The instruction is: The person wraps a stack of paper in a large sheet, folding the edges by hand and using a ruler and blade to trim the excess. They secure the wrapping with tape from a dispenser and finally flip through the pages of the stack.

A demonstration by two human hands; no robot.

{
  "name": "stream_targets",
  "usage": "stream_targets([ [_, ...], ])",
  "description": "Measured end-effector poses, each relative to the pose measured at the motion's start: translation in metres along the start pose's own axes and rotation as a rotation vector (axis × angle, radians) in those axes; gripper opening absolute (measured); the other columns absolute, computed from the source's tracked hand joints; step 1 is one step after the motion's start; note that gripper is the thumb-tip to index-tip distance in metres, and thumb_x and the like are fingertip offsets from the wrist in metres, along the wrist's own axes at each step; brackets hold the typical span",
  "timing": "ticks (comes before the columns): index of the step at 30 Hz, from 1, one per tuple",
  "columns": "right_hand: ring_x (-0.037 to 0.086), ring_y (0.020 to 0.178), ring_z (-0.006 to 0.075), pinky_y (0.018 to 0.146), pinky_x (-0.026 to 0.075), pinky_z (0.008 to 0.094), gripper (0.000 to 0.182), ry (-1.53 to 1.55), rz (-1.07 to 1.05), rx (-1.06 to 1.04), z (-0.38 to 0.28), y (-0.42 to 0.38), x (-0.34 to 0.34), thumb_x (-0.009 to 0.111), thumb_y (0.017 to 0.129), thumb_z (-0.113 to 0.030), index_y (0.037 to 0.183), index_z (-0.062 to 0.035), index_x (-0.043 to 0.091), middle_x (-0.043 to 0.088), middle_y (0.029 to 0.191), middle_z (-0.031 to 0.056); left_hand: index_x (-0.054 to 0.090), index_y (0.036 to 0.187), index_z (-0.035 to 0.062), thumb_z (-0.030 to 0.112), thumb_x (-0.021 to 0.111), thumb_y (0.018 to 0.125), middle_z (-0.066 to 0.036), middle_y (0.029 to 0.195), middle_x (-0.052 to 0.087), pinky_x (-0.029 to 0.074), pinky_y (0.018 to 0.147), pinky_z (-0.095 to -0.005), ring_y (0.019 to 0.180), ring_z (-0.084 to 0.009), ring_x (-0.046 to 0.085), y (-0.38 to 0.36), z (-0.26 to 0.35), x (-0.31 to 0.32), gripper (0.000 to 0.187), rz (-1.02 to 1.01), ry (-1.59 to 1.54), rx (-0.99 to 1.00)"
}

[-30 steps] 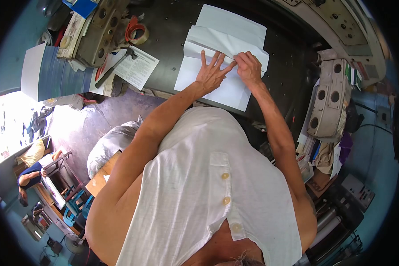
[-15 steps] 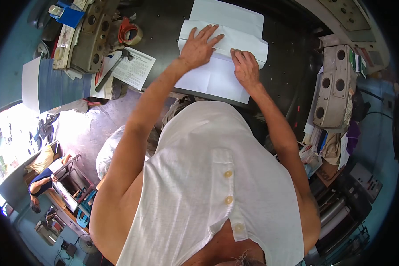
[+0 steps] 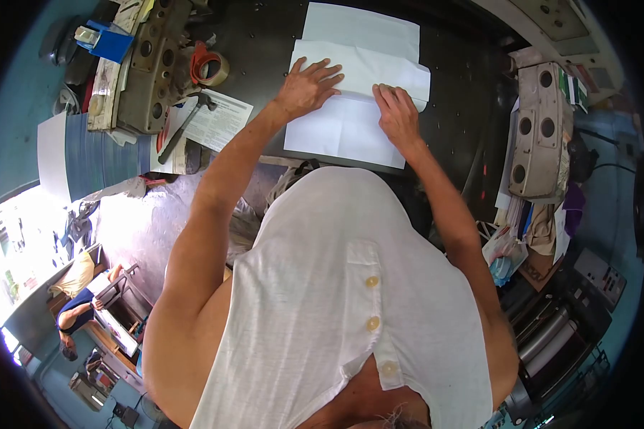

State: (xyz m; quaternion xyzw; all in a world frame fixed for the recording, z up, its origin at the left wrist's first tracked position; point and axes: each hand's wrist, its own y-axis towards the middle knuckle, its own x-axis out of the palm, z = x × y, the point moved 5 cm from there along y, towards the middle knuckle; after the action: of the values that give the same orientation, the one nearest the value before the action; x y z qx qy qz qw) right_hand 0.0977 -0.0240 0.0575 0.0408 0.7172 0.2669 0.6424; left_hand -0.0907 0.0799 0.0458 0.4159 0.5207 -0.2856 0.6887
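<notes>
White paper [image 3: 361,28] lies on the dark tabletop, with a folded white sheet [image 3: 401,73] across its middle. The fold's near edge bulges up slightly, and more white paper [image 3: 340,132] shows below it, marked by a faint crease. My left hand [image 3: 308,87] rests flat on the left part of the folded sheet, fingers spread. At the right, my right hand [image 3: 398,118] has its fingers curled together at the near edge of the fold. Its thumb is hidden from view.
Left of the paper are a red tape dispenser [image 3: 209,66], a printed sheet [image 3: 225,118] and a hammer [image 3: 186,127]. Metal blocks with round holes [image 3: 540,136] stand at the right. Another person [image 3: 77,314] sits in the room at lower left.
My left hand has slid left and a little toward me across the folded sheet. My right hand stays at the fold's near edge. The whole view has shifted slightly.
</notes>
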Motion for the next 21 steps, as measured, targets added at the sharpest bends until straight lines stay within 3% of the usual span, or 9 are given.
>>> stream_targets([
  [3,0.059,0.106,0.0280,0.098,0.049,0.0439,0.039,-0.044,0.018,0.014,-0.003,-0.003,-0.004,0.062,0.081,-0.003,0.119,0.0017,0.063,0.061,0.116,0.0106,0.063,0.133,0.0221,0.040,0.059,0.098,0.005,0.144,0.056,0.031,0.112,-0.0625,0.139,-0.0172,0.046,-0.002,0.001,0.002,0.040,-0.008,0.066,0.010],
  [6,0.059,0.107,0.0293,0.098,0.048,0.0475,0.037,-0.054,0.030,0.091,-0.002,-0.011,-0.011,0.065,0.083,-0.006,0.119,0.0006,0.063,0.061,0.116,0.0110,0.060,0.137,0.0222,0.041,0.057,0.099,0.005,0.148,0.053,0.027,0.112,-0.0670,0.141,-0.0167,0.043,-0.005,0.002,0.006,0.043,-0.024,0.086,0.006],
  [11,0.059,0.109,0.0325,0.094,0.049,0.0461,0.039,-0.086,0.046,0.277,0.010,-0.022,-0.039,0.074,0.082,-0.014,0.119,-0.0052,0.066,0.062,0.119,0.0115,0.054,0.142,0.0228,0.040,0.060,0.097,0.002,0.152,0.048,0.019,0.114,-0.0710,0.144,-0.0192,0.038,-0.007,0.009,0.025,0.049,-0.066,-0.030,-0.026],
  [14,0.059,0.109,0.0349,0.094,0.050,0.0446,0.037,-0.034,0.164,0.250,-0.006,0.026,-0.073,0.075,0.085,-0.014,0.120,-0.0070,0.068,0.062,0.123,0.0139,0.055,0.140,0.0202,0.040,0.061,0.094,-0.001,0.151,0.048,0.011,0.112,-0.0777,0.145,-0.0218,0.037,-0.008,-0.004,0.035,0.051,-0.120,0.004,-0.071],
  [19,0.062,0.103,0.0331,0.088,0.052,0.0401,0.028,0.344,0.280,0.152,-0.077,0.143,-0.118,0.074,0.082,-0.001,0.110,-0.0005,0.071,0.063,0.115,0.0140,0.065,0.130,0.0127,0.045,0.064,0.089,-0.005,0.145,0.054,0.018,0.107,-0.0809,0.142,-0.0283,0.043,-0.002,0.002,0.033,0.052,0.113,-0.065,0.055],
  [21,0.063,0.101,0.0303,0.086,0.052,0.0366,0.026,0.554,0.223,0.052,-0.116,0.188,-0.119,0.072,0.082,0.001,0.108,0.0008,0.071,0.064,0.112,0.0139,0.065,0.129,0.0101,0.039,0.062,0.091,-0.007,0.145,0.054,0.018,0.107,-0.0808,0.140,-0.0287,0.044,-0.001,0.005,0.029,0.048,0.043,-0.060,0.062],
])
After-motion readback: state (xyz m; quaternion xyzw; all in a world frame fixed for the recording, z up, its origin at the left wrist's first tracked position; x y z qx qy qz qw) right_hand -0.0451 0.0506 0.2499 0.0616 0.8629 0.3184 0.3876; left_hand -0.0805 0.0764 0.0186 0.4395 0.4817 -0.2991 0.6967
